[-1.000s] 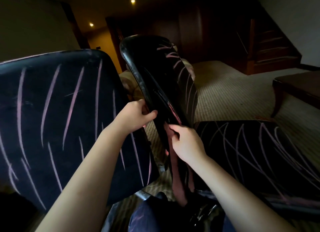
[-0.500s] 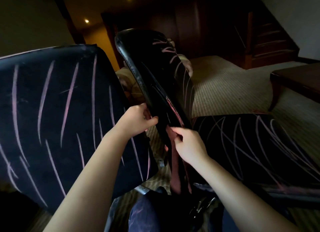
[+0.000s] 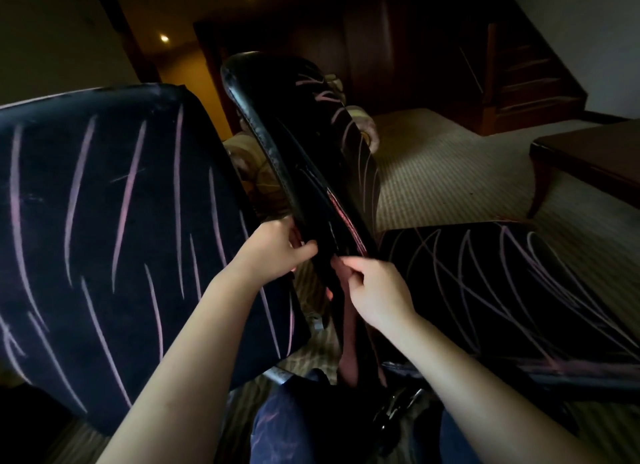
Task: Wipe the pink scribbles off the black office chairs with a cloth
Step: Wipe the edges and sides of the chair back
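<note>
Pink cloth (image 3: 349, 328): hangs lengthwise under right hand (image 3: 375, 295), fingers pinching its top.
Left hand (image 3: 273, 252): fingers clamp black backrest (image 3: 304, 158) edge.
Backrest: rises up-left beyond both, scribbled.

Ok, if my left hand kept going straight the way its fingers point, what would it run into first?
The left hand points right, at the edge of the glossy chair back. Its fingers already seem to touch it, so nothing lies between, though depth is unclear.

No readable text, labels or numbers anywhere.
</note>
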### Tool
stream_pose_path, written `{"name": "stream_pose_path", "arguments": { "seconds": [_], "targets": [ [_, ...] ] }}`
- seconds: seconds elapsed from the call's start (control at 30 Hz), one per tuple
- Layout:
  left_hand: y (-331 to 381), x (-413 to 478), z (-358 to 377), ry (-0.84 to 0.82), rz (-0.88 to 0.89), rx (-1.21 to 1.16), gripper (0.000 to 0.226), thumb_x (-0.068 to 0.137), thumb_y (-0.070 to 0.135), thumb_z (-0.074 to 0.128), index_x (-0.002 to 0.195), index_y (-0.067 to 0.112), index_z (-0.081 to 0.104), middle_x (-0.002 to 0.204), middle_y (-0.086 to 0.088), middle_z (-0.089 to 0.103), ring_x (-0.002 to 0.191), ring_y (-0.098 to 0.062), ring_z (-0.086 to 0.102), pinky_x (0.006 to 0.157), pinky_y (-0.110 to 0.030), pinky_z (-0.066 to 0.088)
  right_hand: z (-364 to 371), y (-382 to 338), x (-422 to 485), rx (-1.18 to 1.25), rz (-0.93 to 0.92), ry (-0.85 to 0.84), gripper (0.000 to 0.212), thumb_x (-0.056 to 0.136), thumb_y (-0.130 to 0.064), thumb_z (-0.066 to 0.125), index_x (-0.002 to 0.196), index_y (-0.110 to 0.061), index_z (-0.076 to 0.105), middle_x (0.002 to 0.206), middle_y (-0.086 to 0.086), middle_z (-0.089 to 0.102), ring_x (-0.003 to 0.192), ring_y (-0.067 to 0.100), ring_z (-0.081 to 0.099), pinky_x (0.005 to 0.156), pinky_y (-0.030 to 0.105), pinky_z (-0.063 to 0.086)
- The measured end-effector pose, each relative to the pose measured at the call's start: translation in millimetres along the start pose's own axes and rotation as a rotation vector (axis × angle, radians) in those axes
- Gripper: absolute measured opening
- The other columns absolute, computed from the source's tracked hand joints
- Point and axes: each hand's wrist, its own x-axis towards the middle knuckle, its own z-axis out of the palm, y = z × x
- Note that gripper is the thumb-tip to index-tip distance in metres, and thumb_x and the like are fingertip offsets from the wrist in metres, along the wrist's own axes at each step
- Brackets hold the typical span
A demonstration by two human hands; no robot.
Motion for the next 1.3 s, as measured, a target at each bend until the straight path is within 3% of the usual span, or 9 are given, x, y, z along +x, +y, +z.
{"name": "stream_pose_path", "arguments": {
  "seconds": [0.13,0.27,0.37,0.47,0.53,0.73,0.87,1.07,1.3],
  "targets": [
    [4,-4,2,-0.004,-0.004,0.009,0.009,0.085,0.027,0.063,0.088,0.021,0.057,0.060,0.008,0.061,0.061,-0.007,0.063,0.063,-0.023,0.051,-13,-39,21,0.099,-0.174,0.134,0.046,0.095,-0.012,0.049,0.137,-0.031,0.051,0.132,-0.008,0.058,0.118,0.011,0.055,0.093,0.017,0.041],
    [4,-10,5,0.006,-0.002,0.006,0.024,0.088,0.027,0.062,0.072,0.032,0.044,0.054,0.010,0.057,0.052,0.000,0.057,0.050,-0.010,0.040,13,-17,-2,0.013,-0.216,0.172,0.050,0.094,-0.012,0.052,0.140,-0.031,0.047,0.114,0.004,0.065,0.101,0.024,0.063,0.080,0.037,0.053],
    [6,-10,4,-0.001,-0.011,-0.021,0.026,0.090,0.028,0.061,0.073,0.036,0.042,0.054,0.013,0.056,0.047,0.006,0.055,0.047,-0.008,0.037,20,13,-23,-0.044,-0.137,0.119,0.050,0.089,-0.010,0.055,0.134,-0.034,0.054,0.106,0.003,0.070,0.095,0.025,0.066,0.079,0.036,0.054],
    [6,-8,5,-0.005,-0.014,-0.013,0.021,0.089,0.030,0.060,0.075,0.035,0.045,0.057,0.010,0.060,0.051,0.001,0.059,0.050,-0.011,0.040,6,4,-6,0.037,-0.149,0.204,0.043,0.088,-0.005,0.056,0.126,-0.023,0.063,0.113,0.002,0.070,0.104,0.020,0.065,0.093,0.020,0.046],
    [4,-7,7,0.004,-0.022,-0.020,0.019,0.089,0.030,0.060,0.075,0.030,0.047,0.057,0.004,0.062,0.050,-0.004,0.060,0.053,-0.018,0.044,-9,-20,13,0.099,-0.266,0.352,0.041,0.085,0.001,0.060,0.123,-0.015,0.065,0.111,0.004,0.070,0.101,0.017,0.065,0.091,0.012,0.041],
    [-2,-8,12,0.000,-0.063,-0.044,0.020,0.089,0.030,0.058,0.088,0.010,0.057,0.059,-0.007,0.067,0.041,-0.005,0.056,0.052,-0.021,0.045,15,-12,25,-0.011,-0.431,0.502,0.016,0.081,-0.001,0.067,0.095,-0.007,0.072,0.096,0.005,0.066,0.079,0.023,0.066,0.069,0.031,0.053],
    [-2,-8,11,-0.023,-0.059,-0.030,0.015,0.092,0.032,0.056,0.087,0.017,0.053,0.058,-0.005,0.067,0.039,-0.001,0.053,0.050,-0.017,0.039,33,10,3,-0.014,-0.294,0.411,0.015,0.077,0.000,0.070,0.089,-0.008,0.073,0.089,0.005,0.067,0.071,0.027,0.067,0.062,0.034,0.056],
    [0,-8,10,-0.022,-0.056,-0.054,0.015,0.088,0.028,0.057,0.077,0.021,0.050,0.056,-0.003,0.065,0.046,-0.009,0.061,0.051,-0.021,0.044,-5,-47,39,0.127,-0.431,0.498,0.022,0.084,0.000,0.063,0.103,-0.006,0.073,0.097,0.005,0.068,0.082,0.015,0.064,0.074,0.021,0.052],
    [-4,-12,13,-0.008,-0.059,-0.029,0.022,0.092,0.036,0.055,0.096,0.015,0.057,0.065,-0.005,0.068,0.052,-0.010,0.064,0.057,-0.027,0.051,30,18,-10,-0.058,-0.223,0.244,0.026,0.083,-0.004,0.064,0.107,-0.011,0.072,0.102,0.007,0.066,0.083,0.030,0.068,0.071,0.039,0.057]
  ]
}}
